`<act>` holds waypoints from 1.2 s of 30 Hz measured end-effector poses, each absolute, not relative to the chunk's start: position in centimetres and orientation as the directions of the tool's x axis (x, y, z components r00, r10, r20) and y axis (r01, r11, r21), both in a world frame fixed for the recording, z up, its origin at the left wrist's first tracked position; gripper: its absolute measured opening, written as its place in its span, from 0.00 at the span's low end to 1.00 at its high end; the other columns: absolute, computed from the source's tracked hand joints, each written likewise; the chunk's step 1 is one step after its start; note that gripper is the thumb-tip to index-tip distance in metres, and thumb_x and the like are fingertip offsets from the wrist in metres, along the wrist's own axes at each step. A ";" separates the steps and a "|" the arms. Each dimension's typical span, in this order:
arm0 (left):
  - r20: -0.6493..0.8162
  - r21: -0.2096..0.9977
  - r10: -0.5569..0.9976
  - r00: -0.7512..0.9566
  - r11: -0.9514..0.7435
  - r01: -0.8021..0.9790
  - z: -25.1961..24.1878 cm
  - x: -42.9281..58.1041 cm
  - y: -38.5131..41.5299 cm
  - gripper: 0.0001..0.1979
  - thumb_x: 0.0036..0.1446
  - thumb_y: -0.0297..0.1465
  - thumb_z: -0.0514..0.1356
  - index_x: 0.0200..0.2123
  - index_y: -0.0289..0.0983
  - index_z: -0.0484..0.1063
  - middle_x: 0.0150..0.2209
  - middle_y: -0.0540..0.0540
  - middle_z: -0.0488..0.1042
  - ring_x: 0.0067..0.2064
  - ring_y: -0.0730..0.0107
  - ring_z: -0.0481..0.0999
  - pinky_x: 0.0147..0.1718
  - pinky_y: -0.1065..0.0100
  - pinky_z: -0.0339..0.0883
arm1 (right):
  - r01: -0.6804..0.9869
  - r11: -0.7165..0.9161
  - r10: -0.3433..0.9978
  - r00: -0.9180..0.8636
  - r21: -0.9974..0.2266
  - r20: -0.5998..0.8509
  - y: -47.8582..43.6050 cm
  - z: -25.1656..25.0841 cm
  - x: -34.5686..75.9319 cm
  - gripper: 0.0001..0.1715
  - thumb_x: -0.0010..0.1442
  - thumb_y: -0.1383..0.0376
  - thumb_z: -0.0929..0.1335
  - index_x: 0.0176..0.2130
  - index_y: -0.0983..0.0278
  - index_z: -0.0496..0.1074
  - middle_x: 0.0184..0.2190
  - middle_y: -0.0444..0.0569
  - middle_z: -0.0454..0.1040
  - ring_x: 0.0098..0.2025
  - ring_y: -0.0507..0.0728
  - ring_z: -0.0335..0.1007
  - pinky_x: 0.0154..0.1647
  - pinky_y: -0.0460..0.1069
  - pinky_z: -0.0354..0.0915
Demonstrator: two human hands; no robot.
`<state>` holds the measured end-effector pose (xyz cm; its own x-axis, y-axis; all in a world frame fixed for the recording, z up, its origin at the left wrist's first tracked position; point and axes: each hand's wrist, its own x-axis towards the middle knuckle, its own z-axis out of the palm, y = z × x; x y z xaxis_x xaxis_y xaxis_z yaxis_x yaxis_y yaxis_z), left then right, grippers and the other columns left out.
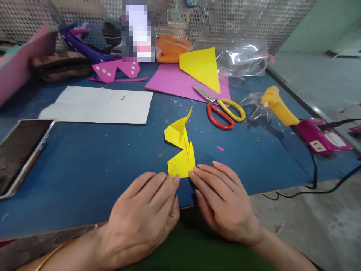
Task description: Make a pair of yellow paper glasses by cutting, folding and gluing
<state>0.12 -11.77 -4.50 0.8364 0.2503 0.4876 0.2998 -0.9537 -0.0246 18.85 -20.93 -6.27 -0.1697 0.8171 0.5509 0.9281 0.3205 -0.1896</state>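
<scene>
A folded yellow paper shape (pixel 182 160) with pointed flaps lies near the front edge of the blue table. My left hand (pixel 148 210) has its bent fingers together at the paper's lower left edge, the fingertips touching it. On the other side, my right hand (pixel 221 201) presses its fingertips on the lower right corner. Both thumbs sit low beside the palms and are partly hidden. Beyond the paper to the right lie scissors (pixel 218 107) with one red and one yellow handle.
White paper (pixel 104 105) and a phone (pixel 24 154) lie left. Pink mask-shaped cutouts (pixel 108 71) stand behind. A yellow sheet (pixel 201 66) overlaps a pink sheet (pixel 165 81). A yellow-and-magenta glue gun (pixel 282 107) with a cord rests at right, beside clear plastic packaging (pixel 242 56).
</scene>
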 end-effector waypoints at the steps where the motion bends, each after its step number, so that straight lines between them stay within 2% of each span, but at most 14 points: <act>1: 0.490 -0.030 0.246 0.836 -0.954 0.298 -4.5 0.0 -11.7 0.11 0.62 0.24 0.58 0.45 0.27 0.78 0.39 0.45 0.82 0.42 0.62 0.77 0.47 0.59 0.65 | 0.926 0.321 0.817 -0.163 -0.201 0.553 -20.9 -6.2 18.9 0.16 0.66 0.70 0.65 0.49 0.73 0.77 0.47 0.55 0.81 0.52 0.60 0.76 0.61 0.57 0.63; 6: 0.524 -0.037 0.265 0.810 -0.942 0.333 -4.3 0.0 -11.8 0.11 0.61 0.24 0.58 0.44 0.29 0.78 0.42 0.45 0.82 0.45 0.62 0.78 0.48 0.59 0.64 | 0.927 0.318 0.810 -0.158 -0.197 0.566 -21.1 -6.4 18.8 0.16 0.66 0.70 0.65 0.51 0.72 0.75 0.48 0.55 0.80 0.53 0.59 0.75 0.62 0.58 0.61; 11: 0.461 -0.057 0.247 0.852 -0.950 0.307 -4.4 0.9 -12.3 0.17 0.66 0.28 0.52 0.53 0.29 0.74 0.52 0.43 0.79 0.52 0.59 0.75 0.51 0.57 0.62 | 0.943 0.303 0.796 -0.171 -0.137 0.580 -21.3 -6.8 18.6 0.16 0.67 0.69 0.64 0.50 0.72 0.75 0.48 0.57 0.80 0.52 0.60 0.75 0.61 0.59 0.63; 19: 0.477 -0.081 0.235 0.847 -0.948 0.308 -5.1 1.3 -12.5 0.19 0.65 0.28 0.51 0.51 0.24 0.75 0.49 0.38 0.79 0.51 0.56 0.74 0.51 0.56 0.60 | 0.947 0.312 0.805 -0.219 -0.079 0.551 -21.0 -6.2 19.2 0.18 0.67 0.69 0.63 0.50 0.76 0.76 0.49 0.59 0.79 0.51 0.63 0.76 0.57 0.59 0.66; 23: 0.475 -0.095 0.213 0.854 -0.952 0.290 -5.2 1.5 -12.5 0.18 0.65 0.29 0.52 0.49 0.24 0.76 0.49 0.37 0.79 0.51 0.55 0.73 0.51 0.57 0.61 | 0.947 0.304 0.819 -0.206 -0.101 0.535 -20.7 -6.2 19.2 0.17 0.66 0.70 0.64 0.49 0.75 0.77 0.47 0.58 0.80 0.50 0.62 0.75 0.55 0.59 0.67; 28: 0.520 -0.056 0.272 0.810 -0.935 0.350 -5.4 1.3 -12.4 0.16 0.64 0.29 0.54 0.46 0.27 0.78 0.45 0.41 0.81 0.48 0.58 0.75 0.49 0.58 0.63 | 0.939 0.313 0.825 -0.195 -0.141 0.530 -20.8 -6.5 19.4 0.17 0.65 0.70 0.63 0.51 0.71 0.75 0.49 0.56 0.79 0.52 0.60 0.74 0.56 0.59 0.67; 31: 0.536 -0.074 0.269 0.800 -0.929 0.362 -5.5 0.9 -12.4 0.14 0.64 0.28 0.55 0.45 0.28 0.78 0.44 0.43 0.82 0.47 0.60 0.76 0.47 0.59 0.64 | 0.940 0.308 0.820 -0.184 -0.147 0.543 -20.8 -6.6 19.4 0.17 0.65 0.71 0.64 0.51 0.70 0.75 0.49 0.56 0.79 0.52 0.60 0.74 0.56 0.60 0.66; 36: 0.560 -0.051 0.311 0.768 -0.912 0.407 -5.3 0.4 -12.5 0.13 0.64 0.29 0.55 0.44 0.31 0.78 0.43 0.45 0.82 0.46 0.59 0.78 0.47 0.57 0.63 | 0.935 0.313 0.811 -0.172 -0.168 0.559 -20.8 -6.7 19.3 0.18 0.65 0.71 0.64 0.52 0.70 0.75 0.48 0.57 0.79 0.51 0.61 0.74 0.55 0.59 0.68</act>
